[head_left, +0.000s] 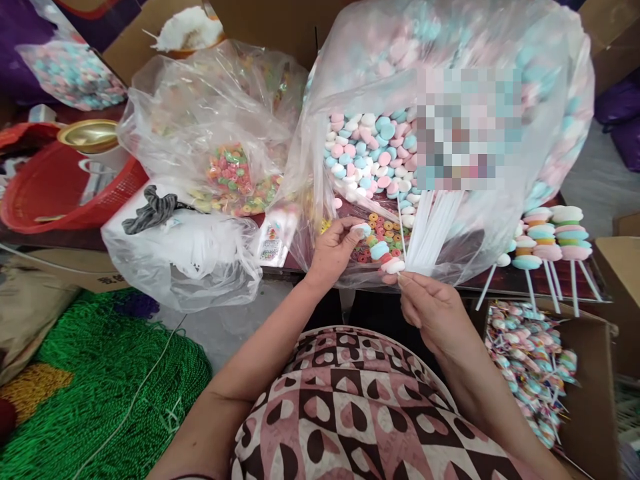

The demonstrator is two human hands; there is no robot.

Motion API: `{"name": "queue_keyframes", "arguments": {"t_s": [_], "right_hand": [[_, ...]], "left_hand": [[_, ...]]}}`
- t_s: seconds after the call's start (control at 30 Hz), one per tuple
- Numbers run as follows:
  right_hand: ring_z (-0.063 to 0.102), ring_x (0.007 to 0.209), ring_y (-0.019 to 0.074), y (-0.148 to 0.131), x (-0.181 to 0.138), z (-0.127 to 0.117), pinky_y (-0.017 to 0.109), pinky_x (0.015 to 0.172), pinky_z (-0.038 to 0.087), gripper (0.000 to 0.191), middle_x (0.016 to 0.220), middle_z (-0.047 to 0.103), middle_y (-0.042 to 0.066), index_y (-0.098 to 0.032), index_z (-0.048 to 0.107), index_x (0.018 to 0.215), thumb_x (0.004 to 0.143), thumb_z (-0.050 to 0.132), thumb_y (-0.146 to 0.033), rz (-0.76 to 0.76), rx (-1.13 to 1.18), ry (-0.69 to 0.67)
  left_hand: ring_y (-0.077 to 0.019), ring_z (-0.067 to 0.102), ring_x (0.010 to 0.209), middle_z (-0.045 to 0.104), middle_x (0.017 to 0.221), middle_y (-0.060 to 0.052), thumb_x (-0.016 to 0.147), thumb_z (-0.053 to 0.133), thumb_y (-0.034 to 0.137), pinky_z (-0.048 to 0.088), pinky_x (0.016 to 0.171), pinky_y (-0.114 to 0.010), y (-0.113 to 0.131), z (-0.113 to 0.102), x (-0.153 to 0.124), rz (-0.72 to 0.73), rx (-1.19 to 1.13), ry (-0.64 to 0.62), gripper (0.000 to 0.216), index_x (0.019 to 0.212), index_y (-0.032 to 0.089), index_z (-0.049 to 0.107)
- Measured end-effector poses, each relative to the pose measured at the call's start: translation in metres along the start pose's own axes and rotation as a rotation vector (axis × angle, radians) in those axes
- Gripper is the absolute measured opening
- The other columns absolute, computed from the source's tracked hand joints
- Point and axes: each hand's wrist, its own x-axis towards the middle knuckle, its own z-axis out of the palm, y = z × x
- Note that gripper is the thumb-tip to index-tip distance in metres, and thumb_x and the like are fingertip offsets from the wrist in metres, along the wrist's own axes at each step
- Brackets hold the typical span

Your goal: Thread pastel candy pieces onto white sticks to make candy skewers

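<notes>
My left hand (330,250) pinches a pale white-and-blue marshmallow (361,230) between thumb and fingertips. Just to the right, the fingers of my right hand (430,300) close on a skewer of marshmallows (381,252), gripping its lower end. White, pink and blue pieces sit on that skewer; its stick is mostly hidden by them and by my fingers. Behind both hands, small coloured candy rings (383,227) lie in an opened bag. A bundle of white sticks (433,230) rests beside them, near a heap of loose marshmallows (373,150).
Finished-looking marshmallow skewers (540,233) line the table's right edge, above a cardboard box (593,400) of wrapped ones. To the left are a bag of candy rings (230,173), a white plastic bag (200,260) and a red basket (75,207). Green stringy material (125,373) covers the floor.
</notes>
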Motion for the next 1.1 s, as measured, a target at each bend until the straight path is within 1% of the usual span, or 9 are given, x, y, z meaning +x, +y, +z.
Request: {"name": "queue_keyframes", "arguments": {"t_s": [0.13,0.3,0.47,0.57,0.7,0.8,0.87,0.97,1.1], "right_hand": [[0.024,0.035,0.0061,0.003,0.002,0.002,0.023,0.040,0.014,0.036,0.038,0.034,-0.009,-0.014,0.072,0.087,0.081,0.064,-0.048,-0.017,0.006,0.022],[0.027,0.036,0.0065,0.010,0.000,0.014,0.022,0.039,0.017,0.038,0.040,0.034,-0.009,-0.014,0.072,0.092,0.084,0.060,-0.049,-0.010,-0.012,-0.006],[0.030,0.037,0.0080,0.016,0.005,0.021,0.022,0.039,0.020,0.038,0.041,0.035,-0.009,-0.014,0.072,0.093,0.086,0.058,-0.049,-0.056,-0.075,0.005],[0.033,0.039,0.0083,0.018,0.008,0.019,0.022,0.041,0.024,0.036,0.043,0.037,-0.008,-0.015,0.072,0.093,0.087,0.057,-0.048,-0.111,-0.061,0.041],[0.033,0.040,0.0083,0.022,0.008,0.016,0.023,0.043,0.024,0.033,0.044,0.038,-0.008,-0.016,0.072,0.093,0.088,0.059,-0.046,-0.144,-0.043,0.039],[0.033,0.041,0.0089,0.025,0.008,0.016,0.023,0.044,0.025,0.034,0.045,0.038,-0.008,-0.017,0.071,0.093,0.087,0.059,-0.047,-0.131,-0.047,0.025],[0.034,0.041,0.0093,0.025,0.007,0.017,0.024,0.045,0.026,0.034,0.044,0.039,-0.008,-0.017,0.071,0.092,0.087,0.058,-0.048,-0.130,-0.062,0.020],[0.033,0.041,0.0092,0.022,0.006,0.020,0.024,0.046,0.027,0.036,0.042,0.041,-0.008,-0.016,0.070,0.090,0.088,0.055,-0.048,-0.115,-0.085,0.013],[0.027,0.037,0.0081,0.016,0.006,0.026,0.023,0.044,0.022,0.038,0.039,0.037,-0.010,-0.015,0.067,0.087,0.089,0.051,-0.050,-0.035,0.003,-0.076]], "left_hand": [[-0.0153,0.062,0.088,0.070,0.094,-0.003,0.080,0.070,0.034,0.047,0.086,-0.027,0.002,0.003,-0.003,0.040,0.079,0.031,0.017,0.093,0.023,0.070],[-0.0176,0.063,0.095,0.071,0.097,-0.003,0.082,0.068,0.029,0.045,0.093,-0.029,0.006,0.007,-0.009,0.089,0.171,0.091,0.014,0.095,0.025,0.071],[-0.0173,0.062,0.100,0.070,0.101,-0.003,0.085,0.064,0.031,0.044,0.096,-0.030,0.007,0.009,-0.012,0.130,0.142,0.077,0.014,0.095,0.025,0.072],[-0.0160,0.062,0.102,0.069,0.105,-0.003,0.086,0.063,0.037,0.046,0.096,-0.029,0.009,0.011,-0.011,0.052,-0.051,0.070,0.019,0.098,0.025,0.070],[-0.0164,0.066,0.096,0.069,0.102,-0.003,0.085,0.063,0.045,0.052,0.086,-0.030,0.018,0.013,-0.004,-0.138,-0.387,0.117,0.031,0.109,0.026,0.065],[-0.0188,0.068,0.092,0.070,0.092,-0.005,0.085,0.063,0.049,0.054,0.083,-0.032,0.026,0.014,0.002,-0.284,-0.471,0.068,0.035,0.100,0.019,0.067],[-0.0196,0.069,0.087,0.070,0.085,-0.005,0.081,0.067,0.050,0.056,0.078,-0.033,0.031,0.016,0.003,-0.365,-0.497,0.010,0.035,0.093,0.017,0.065],[-0.0169,0.069,0.076,0.068,0.078,-0.002,0.076,0.074,0.045,0.057,0.070,-0.030,0.034,0.022,0.001,-0.384,-0.504,0.003,0.031,0.088,0.018,0.062],[-0.0120,0.067,0.065,0.067,0.074,0.001,0.074,0.075,0.041,0.053,0.058,-0.023,0.037,0.028,-0.005,-0.335,-0.489,0.119,0.030,0.087,0.019,0.060]]}}
